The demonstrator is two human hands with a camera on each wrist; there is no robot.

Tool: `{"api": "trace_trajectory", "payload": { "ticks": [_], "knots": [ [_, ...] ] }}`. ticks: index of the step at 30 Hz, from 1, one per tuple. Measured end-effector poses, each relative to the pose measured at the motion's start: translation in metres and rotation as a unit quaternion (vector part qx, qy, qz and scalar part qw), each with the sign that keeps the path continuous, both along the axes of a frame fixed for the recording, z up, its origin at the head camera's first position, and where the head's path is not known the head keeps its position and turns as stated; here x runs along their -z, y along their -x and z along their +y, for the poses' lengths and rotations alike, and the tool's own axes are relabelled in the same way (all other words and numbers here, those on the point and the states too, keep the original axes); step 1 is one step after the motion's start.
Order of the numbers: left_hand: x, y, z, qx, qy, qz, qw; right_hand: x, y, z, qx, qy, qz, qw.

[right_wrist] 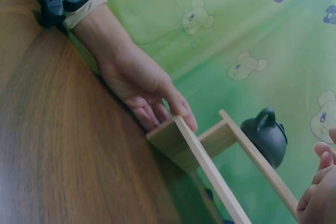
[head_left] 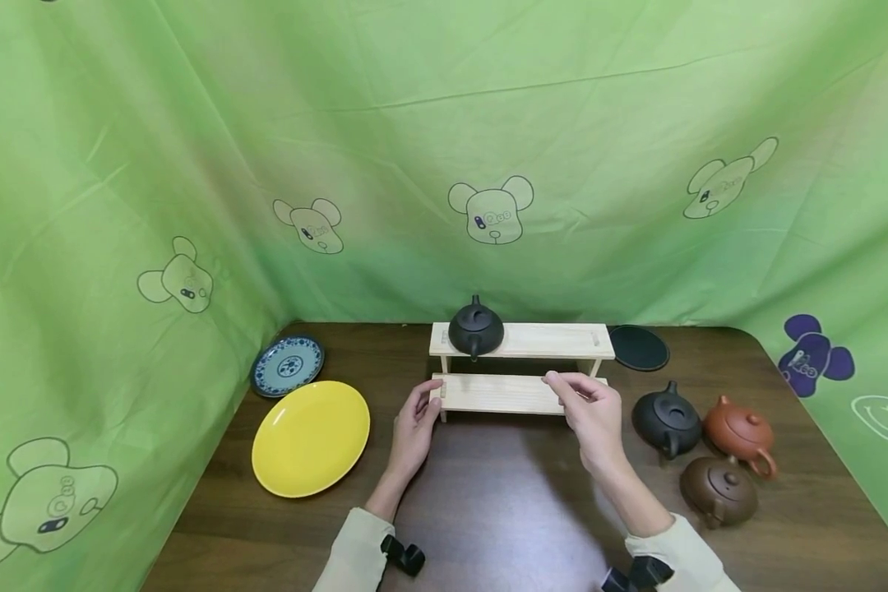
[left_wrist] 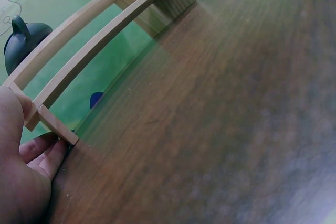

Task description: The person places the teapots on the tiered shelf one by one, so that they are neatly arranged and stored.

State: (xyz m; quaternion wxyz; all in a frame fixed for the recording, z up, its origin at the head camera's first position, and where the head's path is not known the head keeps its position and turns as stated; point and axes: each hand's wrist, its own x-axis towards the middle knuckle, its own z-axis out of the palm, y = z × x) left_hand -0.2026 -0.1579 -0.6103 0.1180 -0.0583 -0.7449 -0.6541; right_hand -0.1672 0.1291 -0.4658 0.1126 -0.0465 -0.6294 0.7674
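My left hand grips the stand by its end, just ahead of me; my right hand, half curled, seems holding nothing near the other end. Better I steady gently: the pot sits on top, beyond my hands.

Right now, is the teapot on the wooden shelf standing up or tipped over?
Upright: the black teapot sits base-down on the wooden shelf, its lid facing up.
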Motion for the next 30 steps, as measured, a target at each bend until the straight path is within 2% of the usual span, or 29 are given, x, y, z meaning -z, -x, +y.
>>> {"api": "trace_trajectory", "payload": {
  "ticks": [12, 22, 30],
  "knots": [
    [-0.002, 0.0, 0.0, 0.002, -0.004, 0.01, 0.9999, -0.004, -0.012, 0.038, -0.063, -0.024, -0.011, 0.9977],
    [-0.006, -0.002, 0.002, -0.006, -0.002, -0.021, 0.9998, -0.002, -0.024, 0.065, -0.038, -0.052, 0.008, 0.9979],
    [-0.002, -0.002, 0.001, -0.001, -0.001, 0.002, 1.0, -0.002, -0.032, 0.085, -0.017, -0.073, 0.02, 0.997]
  ]
}}
